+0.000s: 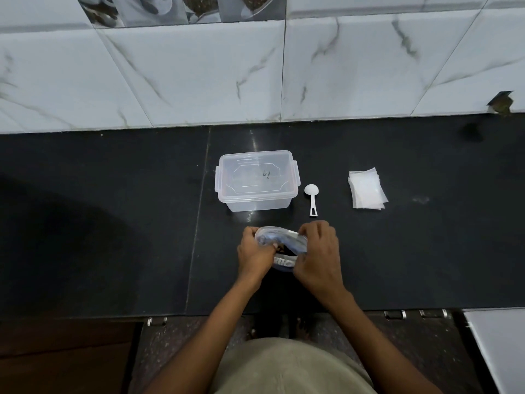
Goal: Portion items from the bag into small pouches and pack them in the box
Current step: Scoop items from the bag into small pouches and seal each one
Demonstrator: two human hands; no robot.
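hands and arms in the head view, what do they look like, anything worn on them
Both arms are bare from the bottom edge of the picture up to the hands: no sleeves show, and no gloves. The left hand and the right hand carry no visible ring, watch, bracelet or marking. The only clothing in view is a plain khaki-beige garment on the body between the arms.

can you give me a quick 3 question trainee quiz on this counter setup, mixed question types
1. True or false: the lid is on the clear box.
2. What lies between the box and the stack of pouches? A) scissors B) white scoop C) tape
3. What are the left hand and right hand both holding?

Key:
1. True
2. B
3. The bag, held at its top, on the dark counter in front of the box.
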